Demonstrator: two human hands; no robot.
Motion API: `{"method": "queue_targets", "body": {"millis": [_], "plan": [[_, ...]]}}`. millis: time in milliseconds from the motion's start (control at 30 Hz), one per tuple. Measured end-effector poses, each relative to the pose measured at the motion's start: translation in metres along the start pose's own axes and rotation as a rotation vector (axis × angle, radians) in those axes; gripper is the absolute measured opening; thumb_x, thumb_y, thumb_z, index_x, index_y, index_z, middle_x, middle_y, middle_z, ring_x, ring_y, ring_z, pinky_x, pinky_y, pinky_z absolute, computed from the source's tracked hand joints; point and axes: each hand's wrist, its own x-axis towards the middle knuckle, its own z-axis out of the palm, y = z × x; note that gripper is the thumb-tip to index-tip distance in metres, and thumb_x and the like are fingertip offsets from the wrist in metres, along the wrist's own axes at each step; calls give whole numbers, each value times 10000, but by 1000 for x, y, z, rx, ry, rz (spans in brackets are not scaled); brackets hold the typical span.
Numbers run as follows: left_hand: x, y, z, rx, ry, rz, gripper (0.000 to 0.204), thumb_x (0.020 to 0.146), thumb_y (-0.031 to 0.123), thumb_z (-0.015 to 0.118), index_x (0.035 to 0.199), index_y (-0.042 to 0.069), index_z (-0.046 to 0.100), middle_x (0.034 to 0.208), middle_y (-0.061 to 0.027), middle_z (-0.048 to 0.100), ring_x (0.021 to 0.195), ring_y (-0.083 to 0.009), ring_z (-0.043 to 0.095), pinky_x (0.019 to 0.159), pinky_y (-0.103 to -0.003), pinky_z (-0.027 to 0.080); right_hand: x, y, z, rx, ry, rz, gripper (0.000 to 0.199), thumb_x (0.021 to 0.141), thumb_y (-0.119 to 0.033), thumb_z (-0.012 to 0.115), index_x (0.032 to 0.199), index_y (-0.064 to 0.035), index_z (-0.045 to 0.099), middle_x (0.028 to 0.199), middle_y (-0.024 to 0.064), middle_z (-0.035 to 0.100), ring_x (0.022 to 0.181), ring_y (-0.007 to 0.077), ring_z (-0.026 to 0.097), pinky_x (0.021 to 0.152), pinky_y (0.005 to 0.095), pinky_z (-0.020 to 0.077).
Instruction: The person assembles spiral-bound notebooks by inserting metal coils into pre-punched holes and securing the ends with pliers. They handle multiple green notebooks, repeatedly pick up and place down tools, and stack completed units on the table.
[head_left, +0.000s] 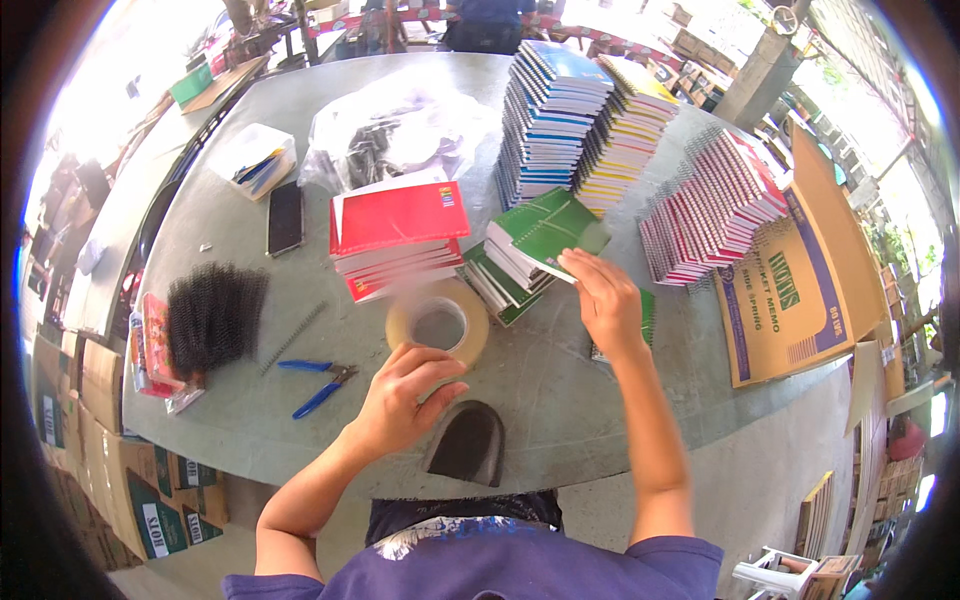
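My right hand is at the near right corner of a green notebook, its fingers closed on the cover's edge; the thumb is hidden. That notebook lies over a pile of loose green-covered pages. Another green notebook shows partly behind my right wrist. My left hand holds nothing, thumb and fingers apart, just in front of a roll of tape. Beyond the roll is a stack of red-covered pages. Blue-handled pliers and a single black wire coil lie to the left.
Tall stacks of blue and yellow spiral notebooks stand at the back, red ones beside an open carton. Leftward are bunched black coils, a phone and a plastic tub. A dark rounded object is nearest me.
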Motion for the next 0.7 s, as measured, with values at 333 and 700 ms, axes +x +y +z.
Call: {"method": "queue_targets", "body": {"millis": [333, 700], "plan": [[25, -43, 11, -706, -74, -440, 295, 740, 59, 762, 1008, 3, 652, 922, -29, 660, 854, -102, 589, 782, -260, 477, -87, -54, 40, 1087, -20, 616, 183, 844, -26, 649, 1023, 9, 629, 951, 79, 664, 889, 128, 611, 812, 280, 484], [7, -74, 4, -451, -4, -453, 235, 730, 25, 731, 958, 6, 677, 852, -45, 684, 777, -96, 594, 731, -278, 478, -18, -94, 77, 510, 140, 320, 232, 771, -153, 725, 958, -50, 634, 836, 43, 659, 781, 170, 621, 789, 299, 463]]}}
